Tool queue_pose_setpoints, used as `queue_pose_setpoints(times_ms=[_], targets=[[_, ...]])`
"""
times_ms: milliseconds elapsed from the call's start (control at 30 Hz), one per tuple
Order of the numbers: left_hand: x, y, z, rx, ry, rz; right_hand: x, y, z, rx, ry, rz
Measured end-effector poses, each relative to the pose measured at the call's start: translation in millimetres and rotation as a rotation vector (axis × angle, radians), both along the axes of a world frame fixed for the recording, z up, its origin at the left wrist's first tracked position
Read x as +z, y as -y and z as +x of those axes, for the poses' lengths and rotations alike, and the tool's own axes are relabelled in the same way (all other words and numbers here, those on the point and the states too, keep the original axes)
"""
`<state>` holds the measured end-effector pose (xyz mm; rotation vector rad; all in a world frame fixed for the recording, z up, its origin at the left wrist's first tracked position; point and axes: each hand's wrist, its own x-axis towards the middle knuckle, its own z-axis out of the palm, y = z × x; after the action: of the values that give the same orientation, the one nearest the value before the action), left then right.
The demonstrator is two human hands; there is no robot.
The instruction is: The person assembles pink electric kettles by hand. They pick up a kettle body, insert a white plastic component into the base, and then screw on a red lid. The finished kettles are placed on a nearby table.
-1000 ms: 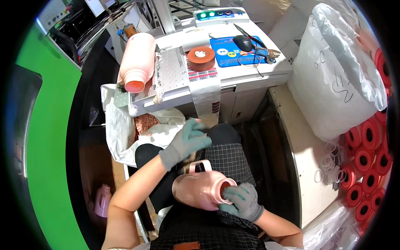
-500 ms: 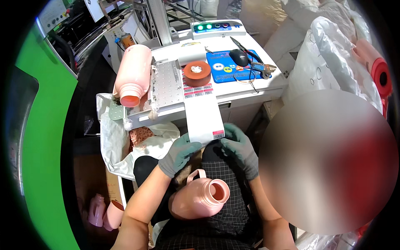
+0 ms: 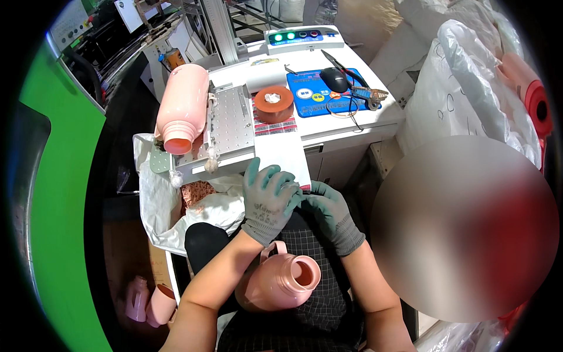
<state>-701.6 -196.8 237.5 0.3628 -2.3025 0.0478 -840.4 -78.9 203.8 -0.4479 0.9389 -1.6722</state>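
A white strip of label sheet (image 3: 280, 154) hangs off the table front toward me, its free end with a small red-and-white label between my gloved hands. My right hand (image 3: 328, 214) pinches that end at its right corner. Across the strip lies my left hand (image 3: 268, 202), thumb and index fingertips closed at the same corner, the other fingers spread. The gloves partly hide the label. On my lap rests a pink jug-shaped bottle (image 3: 270, 284) with a handle, its open mouth tilted up to the right. A brown tape roll (image 3: 274, 104) sits on the strip's far part.
Another pink bottle (image 3: 185, 105) lies on a perforated metal plate (image 3: 231, 120) at the table's left. A blue mat (image 3: 311, 105) carries a black mouse (image 3: 334, 80) and pliers (image 3: 368, 95). White bags (image 3: 469, 88) stand right; pink parts (image 3: 161, 305) sit in a box lower left.
My left hand has moved up and right from the strip's left edge over its free end, joining the right hand at the label corner. My right hand has shifted slightly down.
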Motion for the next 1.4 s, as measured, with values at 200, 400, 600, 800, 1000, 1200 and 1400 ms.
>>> queue_pose_setpoints(times_ms=[200, 400, 600, 800, 1000, 1200, 1400], targets=[[12, -33, 36, -0.098, -0.087, 0.379, 26, -37, 14, -0.249, -0.035, 0.101], [-17, -132, 121, -0.265, -0.295, 1.385, 39, -162, 16, 0.576, -0.050, 0.743], [23, -169, 99, -0.720, 0.036, 0.867, 21, -223, 91, 0.157, 0.307, 0.493], [18, -149, 171, -0.326, -0.386, 1.252, 39, -191, 138, 0.194, 0.010, 0.438], [-16, -166, 178, -0.309, -0.011, 1.355, 18, -196, 123, 0.398, -0.195, 0.590], [-37, -164, 173, -0.648, -0.058, 1.862, 30, -167, 102, 0.266, -0.223, 0.576], [-21, -167, 159, -0.725, 0.148, 1.630, 23, -152, 108, 0.234, -0.499, 0.692]])
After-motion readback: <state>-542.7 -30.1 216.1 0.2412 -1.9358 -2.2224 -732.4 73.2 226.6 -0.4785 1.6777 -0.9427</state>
